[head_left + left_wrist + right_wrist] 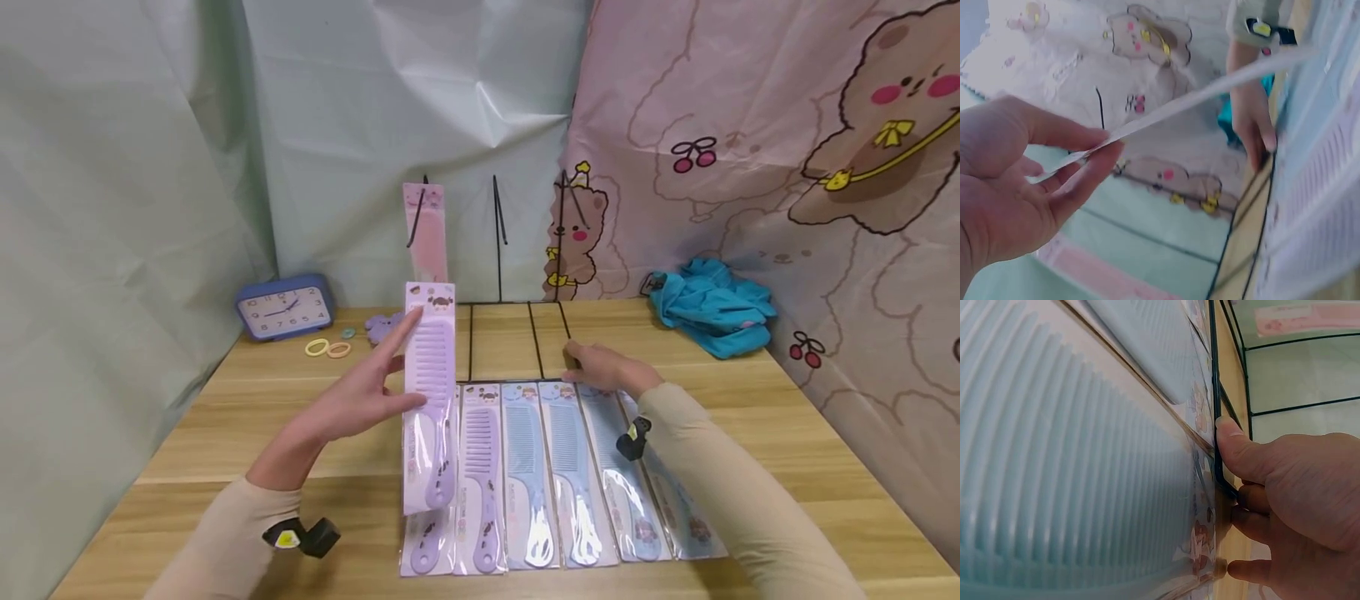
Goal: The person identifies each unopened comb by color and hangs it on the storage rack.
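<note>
My left hand [390, 375] holds a packaged purple comb [429, 392] upright above the left end of a row of packaged combs [555, 467] lying on the wooden table [750, 433]. In the left wrist view the package [1179, 106] shows edge-on, pinched between the thumb and fingers of that hand [1110, 142]. A black wire rack [498, 250] stands behind the row, and a pink packaged comb [426, 233] hangs on its left hook. My right hand [592, 371] grips the front right corner of the rack's base [1215, 425], thumb on the wire, beside a blue comb package [1085, 456].
A blue alarm clock [285, 308], hair ties [327, 347] and a small purple item [382, 327] lie at the back left. A teal cloth [712, 308] is bunched at the back right. Curtains close in the table on three sides.
</note>
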Demonstrator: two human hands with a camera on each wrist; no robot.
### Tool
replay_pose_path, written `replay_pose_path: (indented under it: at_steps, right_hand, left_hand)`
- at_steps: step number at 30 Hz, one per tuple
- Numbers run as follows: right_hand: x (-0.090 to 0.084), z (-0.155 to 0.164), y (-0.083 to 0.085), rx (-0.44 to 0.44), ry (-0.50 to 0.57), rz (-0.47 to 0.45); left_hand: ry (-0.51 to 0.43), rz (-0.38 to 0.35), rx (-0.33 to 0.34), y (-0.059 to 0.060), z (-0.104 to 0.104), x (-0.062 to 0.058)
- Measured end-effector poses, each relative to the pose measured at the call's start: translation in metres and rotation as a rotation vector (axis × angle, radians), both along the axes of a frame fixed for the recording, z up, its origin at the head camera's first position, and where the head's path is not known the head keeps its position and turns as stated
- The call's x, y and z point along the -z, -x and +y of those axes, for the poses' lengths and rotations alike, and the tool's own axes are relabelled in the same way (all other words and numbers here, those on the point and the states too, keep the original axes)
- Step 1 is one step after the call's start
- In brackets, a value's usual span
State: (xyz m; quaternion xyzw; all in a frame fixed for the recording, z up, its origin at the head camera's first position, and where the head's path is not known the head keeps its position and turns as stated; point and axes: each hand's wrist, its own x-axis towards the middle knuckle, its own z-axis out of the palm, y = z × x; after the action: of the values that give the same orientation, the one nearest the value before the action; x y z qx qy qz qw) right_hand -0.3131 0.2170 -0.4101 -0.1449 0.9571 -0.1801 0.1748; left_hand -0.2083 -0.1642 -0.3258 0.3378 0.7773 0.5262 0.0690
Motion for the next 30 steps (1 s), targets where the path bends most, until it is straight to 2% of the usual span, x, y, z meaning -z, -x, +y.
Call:
replay_pose_path:
  at_steps: [4, 9, 19, 24, 30]
  right_hand:
    - [0.001, 0.0, 0.001, 0.002, 0.003, -0.007]
    - [0.001, 0.001, 0.002, -0.011, 0.016, -0.006]
    - [0.003, 0.002, 0.004, -0.012, -0.018, 0.012]
    - [0.003, 0.001, 0.004, -0.013, -0.025, 0.013]
    - [0.002, 0.001, 0.004, -0.007, -0.03, 0.023]
  left_hand:
    - [-0.092, 0.021, 0.001, 0.005, 0.019, -0.012]
    - [-0.131, 0.041, -0.014, 0.011, 0.037, -0.023]
    - [-0.151, 0.026, -0.023, 0.023, 0.059, -0.028]
    - [-0.168, 0.002, -0.01, 0.026, 0.065, -0.03]
    - [-0.154, -0.013, -0.038, 0.028, 0.07, -0.032]
